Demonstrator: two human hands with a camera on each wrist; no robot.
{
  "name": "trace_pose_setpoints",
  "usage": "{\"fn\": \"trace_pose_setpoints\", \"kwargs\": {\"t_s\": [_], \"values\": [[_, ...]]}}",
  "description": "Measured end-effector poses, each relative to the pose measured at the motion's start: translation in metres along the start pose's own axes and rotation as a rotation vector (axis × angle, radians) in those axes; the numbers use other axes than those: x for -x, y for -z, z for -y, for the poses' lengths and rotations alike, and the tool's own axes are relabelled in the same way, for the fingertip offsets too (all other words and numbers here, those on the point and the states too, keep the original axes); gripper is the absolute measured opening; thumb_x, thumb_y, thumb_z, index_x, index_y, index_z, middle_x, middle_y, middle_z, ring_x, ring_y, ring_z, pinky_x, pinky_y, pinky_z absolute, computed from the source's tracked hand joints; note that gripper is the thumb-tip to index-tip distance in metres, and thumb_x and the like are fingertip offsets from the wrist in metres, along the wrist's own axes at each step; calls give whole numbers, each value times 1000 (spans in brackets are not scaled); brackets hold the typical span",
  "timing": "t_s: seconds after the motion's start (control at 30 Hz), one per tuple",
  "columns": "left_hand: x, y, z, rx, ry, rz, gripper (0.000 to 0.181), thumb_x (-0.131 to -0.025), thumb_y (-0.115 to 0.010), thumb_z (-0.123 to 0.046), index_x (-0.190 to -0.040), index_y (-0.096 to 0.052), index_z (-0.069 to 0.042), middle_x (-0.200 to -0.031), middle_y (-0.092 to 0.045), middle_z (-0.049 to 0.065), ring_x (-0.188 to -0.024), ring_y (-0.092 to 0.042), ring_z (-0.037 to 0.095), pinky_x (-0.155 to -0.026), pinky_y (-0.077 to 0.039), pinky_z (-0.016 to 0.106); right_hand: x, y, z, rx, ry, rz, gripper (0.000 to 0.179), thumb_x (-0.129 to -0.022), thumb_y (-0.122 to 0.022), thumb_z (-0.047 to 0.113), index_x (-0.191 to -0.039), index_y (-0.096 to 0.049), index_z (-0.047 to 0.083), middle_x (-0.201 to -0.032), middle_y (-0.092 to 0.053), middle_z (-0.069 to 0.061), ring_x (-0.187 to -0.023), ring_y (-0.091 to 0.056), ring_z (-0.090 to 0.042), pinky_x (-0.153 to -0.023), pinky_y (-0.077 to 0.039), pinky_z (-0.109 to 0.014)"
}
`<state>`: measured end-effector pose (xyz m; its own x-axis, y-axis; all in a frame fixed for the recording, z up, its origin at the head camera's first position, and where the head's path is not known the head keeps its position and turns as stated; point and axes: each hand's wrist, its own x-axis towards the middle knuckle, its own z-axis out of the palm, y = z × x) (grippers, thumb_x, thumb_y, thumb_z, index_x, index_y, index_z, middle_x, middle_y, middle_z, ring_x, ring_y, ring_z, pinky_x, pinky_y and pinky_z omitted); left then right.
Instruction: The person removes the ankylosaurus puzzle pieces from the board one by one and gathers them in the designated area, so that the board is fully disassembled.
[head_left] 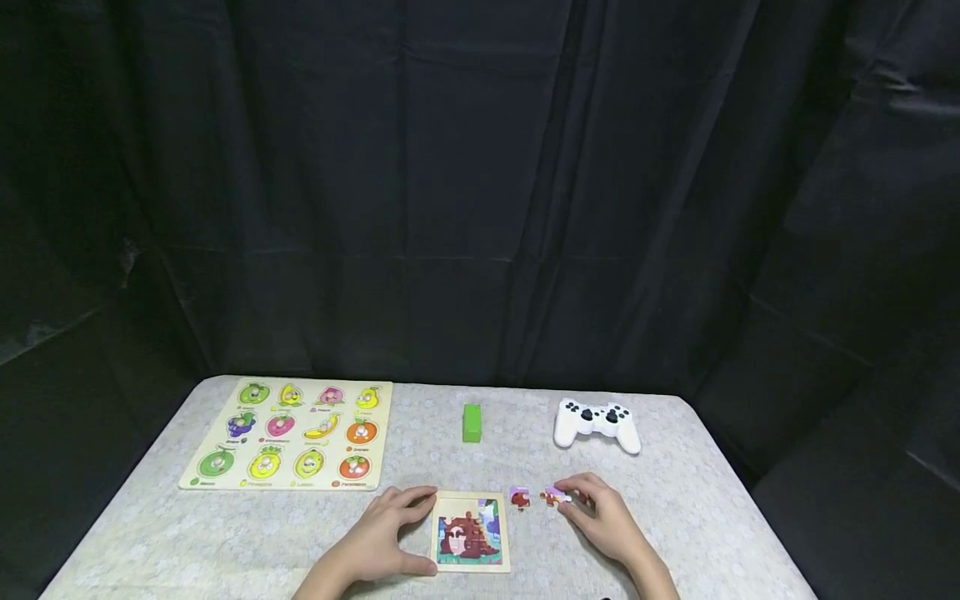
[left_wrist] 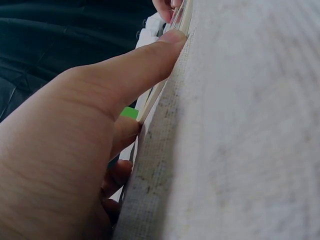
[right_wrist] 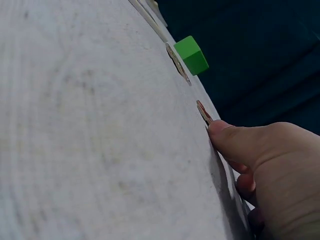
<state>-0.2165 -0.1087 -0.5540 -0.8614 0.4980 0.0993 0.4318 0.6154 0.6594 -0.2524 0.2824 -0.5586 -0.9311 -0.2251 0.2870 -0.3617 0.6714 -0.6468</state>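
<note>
A small square wooden jigsaw puzzle tray (head_left: 472, 569) lies flat in front of me, with a reddish-brown animal picture in it and bare board showing at its upper left. My left hand (head_left: 378, 533) holds its left side, the thumb at the lower corner and a finger at the upper one. Right of the tray, my right hand (head_left: 606, 518) pinches a purple and brown jigsaw piece (head_left: 553, 496) between thumb and fingers, at or just above the tabletop. Another jigsaw piece (head_left: 520, 498) rests between that piece and the tray. In the right wrist view, the pinched piece is seen edge-on.
At the back left lies a fruit peg board (head_left: 300, 437). A green block (head_left: 472, 423) stands behind the tray. The white game controller (head_left: 597, 425) is at the back right. A pale patterned cloth covers the table (head_left: 697, 500), and black curtain hangs behind it.
</note>
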Motion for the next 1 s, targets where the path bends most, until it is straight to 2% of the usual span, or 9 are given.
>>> {"fn": "trace_pose_setpoints", "kwargs": {"t_s": [0.27, 0.5, 0.73, 1.0], "values": [[0, 1, -1, -10, -10, -10, 99, -73, -92, -57, -152, -58, -6, -163, -49, 0, -129, -48, 22, -113, -38, 60, -2, -1, -2, 12, 1, 15, 25, -89, -84, 9, -112, -80, 19, -109, -69, 7, -92, -60, -7, -82, -51, -28], [1, 1, -3, -18, -12, -9, 100, -72, -92, -57, -152, -58, -6, -163, -49, -1, -127, -48, 19, -112, -40, 56, -1, 0, -1, 7, 10, 28, 26, -90, -83, 9, -114, -79, 18, -110, -69, 6, -95, -61, -8, -83, -52, -29], [0, 0, 0, -15, -17, -7, 100, -73, -91, -59, -152, -58, -6, -163, -49, -1, -127, -48, 18, -111, -40, 56, 0, 0, -1, 1, 0, 29, 27, -90, -83, 11, -115, -79, 18, -111, -69, 7, -96, -62, -8, -84, -52, -28], [1, -1, 3, -21, -21, -12, 100, -74, -90, -60, -151, -58, -6, -163, -50, 0, -128, -49, 18, -112, -40, 56, 1, 0, -2, 8, 26, 19, 26, -90, -84, 13, -116, -79, 18, -111, -69, 7, -95, -62, -8, -82, -52, -29]]}}
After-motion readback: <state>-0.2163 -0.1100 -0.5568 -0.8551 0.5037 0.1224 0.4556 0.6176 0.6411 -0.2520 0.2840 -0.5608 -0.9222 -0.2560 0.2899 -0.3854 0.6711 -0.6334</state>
